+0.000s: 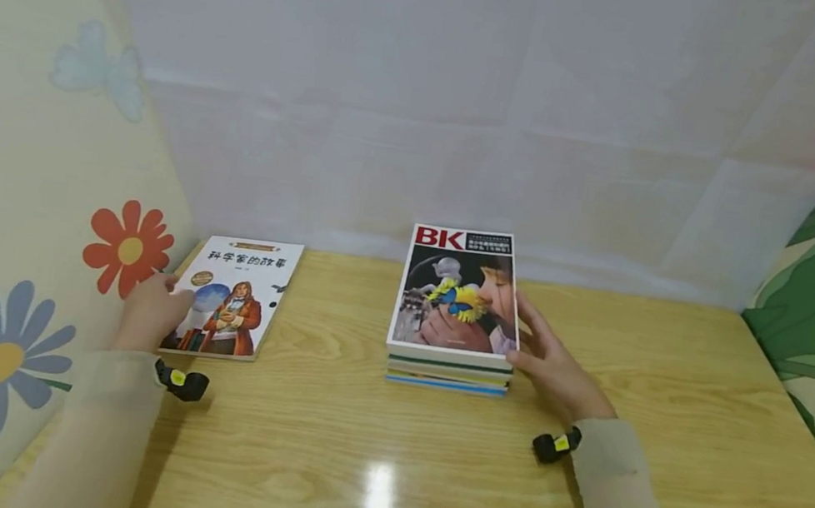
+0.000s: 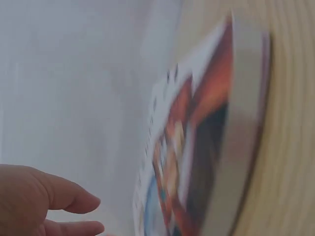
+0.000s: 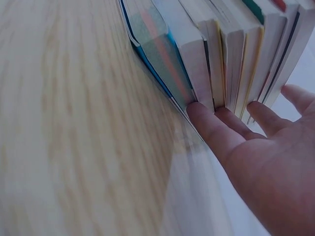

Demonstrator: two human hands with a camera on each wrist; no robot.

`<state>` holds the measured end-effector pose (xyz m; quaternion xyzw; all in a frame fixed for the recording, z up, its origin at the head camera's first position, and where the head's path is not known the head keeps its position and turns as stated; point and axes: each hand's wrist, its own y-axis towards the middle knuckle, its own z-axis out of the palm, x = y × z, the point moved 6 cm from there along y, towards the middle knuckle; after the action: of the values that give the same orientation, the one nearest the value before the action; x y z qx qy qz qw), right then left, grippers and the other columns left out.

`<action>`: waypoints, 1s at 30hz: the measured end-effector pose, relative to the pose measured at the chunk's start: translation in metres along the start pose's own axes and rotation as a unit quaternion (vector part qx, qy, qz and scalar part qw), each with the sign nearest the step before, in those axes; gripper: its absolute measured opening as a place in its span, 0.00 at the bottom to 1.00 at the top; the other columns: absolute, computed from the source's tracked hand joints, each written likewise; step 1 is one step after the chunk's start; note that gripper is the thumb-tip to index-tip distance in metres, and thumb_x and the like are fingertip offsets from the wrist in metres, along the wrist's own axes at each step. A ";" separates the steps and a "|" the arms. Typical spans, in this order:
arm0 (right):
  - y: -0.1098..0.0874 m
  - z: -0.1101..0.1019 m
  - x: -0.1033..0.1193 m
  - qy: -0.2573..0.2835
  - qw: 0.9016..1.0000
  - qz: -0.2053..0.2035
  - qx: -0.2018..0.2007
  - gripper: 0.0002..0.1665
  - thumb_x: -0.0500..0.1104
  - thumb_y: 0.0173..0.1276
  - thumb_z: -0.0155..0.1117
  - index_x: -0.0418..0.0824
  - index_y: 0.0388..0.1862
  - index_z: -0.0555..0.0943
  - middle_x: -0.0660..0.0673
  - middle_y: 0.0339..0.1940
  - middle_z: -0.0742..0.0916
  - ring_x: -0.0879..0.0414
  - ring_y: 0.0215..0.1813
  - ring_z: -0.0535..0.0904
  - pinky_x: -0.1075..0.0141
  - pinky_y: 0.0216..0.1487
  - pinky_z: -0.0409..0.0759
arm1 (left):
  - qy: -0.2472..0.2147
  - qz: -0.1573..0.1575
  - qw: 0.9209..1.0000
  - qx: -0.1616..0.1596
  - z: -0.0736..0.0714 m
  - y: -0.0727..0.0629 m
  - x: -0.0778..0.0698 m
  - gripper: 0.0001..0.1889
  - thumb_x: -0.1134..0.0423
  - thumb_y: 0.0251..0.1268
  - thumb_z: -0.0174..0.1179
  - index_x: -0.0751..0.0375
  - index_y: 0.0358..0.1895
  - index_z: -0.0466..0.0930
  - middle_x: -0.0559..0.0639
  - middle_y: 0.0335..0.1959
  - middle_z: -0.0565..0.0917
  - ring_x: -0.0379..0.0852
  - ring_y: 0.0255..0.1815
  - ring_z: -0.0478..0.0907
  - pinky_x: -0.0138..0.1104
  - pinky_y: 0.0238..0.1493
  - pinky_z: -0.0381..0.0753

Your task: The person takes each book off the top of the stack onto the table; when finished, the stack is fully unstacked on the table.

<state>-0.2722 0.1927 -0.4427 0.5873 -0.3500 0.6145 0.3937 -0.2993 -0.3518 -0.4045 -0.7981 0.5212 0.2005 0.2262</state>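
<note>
At the left of the table lies a thin white book point(image 1: 277, 273) with a figure in a red coat on its cover. My left hand point(image 1: 153, 311) is over its left edge. In the left wrist view the thumb point(image 2: 74, 199) and a fingertip stand apart beside the blurred book point(image 2: 241, 98). A neat stack of books point(image 1: 457, 293) stands in the middle, topped by a cover marked "BK". My right hand point(image 1: 560, 376) touches the stack's right side. In the right wrist view its spread fingers point(image 3: 211, 125) rest against the edges of several books point(image 3: 197, 54).
Both piles lie on a wood-grain table point(image 1: 325, 446). A white cloth backdrop point(image 1: 469, 110) rises behind it. Panels with painted flowers point(image 1: 129, 250) flank the left and right sides. A black strap device point(image 1: 185, 384) sits on each wrist.
</note>
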 end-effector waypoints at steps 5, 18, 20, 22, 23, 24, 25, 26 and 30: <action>0.000 -0.001 -0.002 0.004 1.000 0.001 -0.004 0.52 0.40 0.73 0.66 0.67 0.84 0.48 0.52 0.85 0.48 0.40 0.82 0.47 0.40 0.76 0.53 | -0.058 0.117 0.990 -0.051 0.015 -0.021 -0.059 0.27 0.62 0.74 0.47 0.77 0.70 0.66 0.77 0.67 0.70 0.72 0.63 0.70 0.61 0.60 0.73; -0.001 0.000 -0.001 -0.005 1.000 0.003 -0.007 0.51 0.42 0.74 0.66 0.66 0.84 0.48 0.52 0.85 0.48 0.39 0.81 0.48 0.40 0.76 0.54 | -0.262 0.223 0.933 0.107 0.122 -0.087 -0.188 0.25 0.61 0.74 0.59 0.68 0.69 0.70 0.65 0.63 0.77 0.61 0.61 0.76 0.49 0.64 0.76; -0.002 0.000 -0.001 -0.011 1.000 0.008 -0.008 0.51 0.43 0.74 0.66 0.67 0.84 0.48 0.53 0.85 0.48 0.39 0.81 0.48 0.40 0.76 0.54 | -0.270 0.214 0.930 0.128 0.135 -0.090 -0.195 0.26 0.60 0.73 0.61 0.68 0.69 0.71 0.65 0.62 0.78 0.60 0.60 0.77 0.48 0.63 0.76; -0.002 0.000 -0.002 -0.014 1.000 0.009 -0.007 0.50 0.43 0.74 0.65 0.67 0.84 0.48 0.52 0.85 0.48 0.39 0.81 0.48 0.40 0.76 0.54 | -0.271 0.201 0.931 0.143 0.144 -0.090 -0.200 0.27 0.59 0.71 0.63 0.67 0.69 0.71 0.63 0.62 0.77 0.59 0.59 0.78 0.47 0.63 0.77; -0.002 0.000 -0.002 -0.014 1.000 0.010 -0.008 0.50 0.43 0.74 0.65 0.68 0.83 0.48 0.53 0.85 0.48 0.40 0.81 0.48 0.40 0.76 0.54 | -0.272 0.192 0.931 0.150 0.147 -0.090 -0.201 0.28 0.58 0.69 0.65 0.65 0.69 0.71 0.62 0.62 0.77 0.58 0.59 0.78 0.47 0.62 0.77; -0.002 0.000 -0.003 -0.012 1.000 0.009 -0.007 0.50 0.43 0.74 0.65 0.68 0.83 0.48 0.53 0.85 0.48 0.40 0.81 0.48 0.40 0.76 0.54 | -0.272 0.185 0.931 0.156 0.150 -0.090 -0.202 0.29 0.58 0.68 0.66 0.65 0.68 0.71 0.62 0.62 0.77 0.58 0.59 0.78 0.47 0.62 0.78; -0.002 -0.001 -0.003 -0.010 1.000 0.007 -0.006 0.50 0.43 0.75 0.64 0.68 0.84 0.48 0.53 0.85 0.48 0.40 0.81 0.48 0.40 0.76 0.54 | -0.272 0.179 0.932 0.160 0.152 -0.089 -0.202 0.30 0.58 0.67 0.67 0.64 0.69 0.70 0.62 0.62 0.77 0.58 0.60 0.77 0.47 0.62 0.78; -0.002 -0.001 -0.003 -0.007 1.000 0.006 -0.005 0.50 0.42 0.75 0.64 0.68 0.84 0.48 0.54 0.85 0.48 0.40 0.82 0.48 0.40 0.76 0.54 | -0.275 0.172 0.931 0.165 0.154 -0.089 -0.203 0.31 0.58 0.67 0.67 0.64 0.69 0.70 0.62 0.63 0.76 0.58 0.60 0.77 0.47 0.62 0.78; -0.001 0.000 -0.003 0.005 1.000 0.003 -0.003 0.50 0.41 0.75 0.63 0.68 0.84 0.47 0.55 0.84 0.48 0.42 0.82 0.47 0.42 0.76 0.54 | -0.286 0.149 0.928 0.187 0.159 -0.087 -0.200 0.33 0.60 0.66 0.68 0.65 0.71 0.67 0.63 0.63 0.76 0.59 0.61 0.77 0.46 0.61 0.79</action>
<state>-0.2710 0.1933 -0.4455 0.5825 -0.3514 0.6173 0.3952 -0.3080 -0.0823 -0.4098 -0.5635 0.5756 0.3502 0.4780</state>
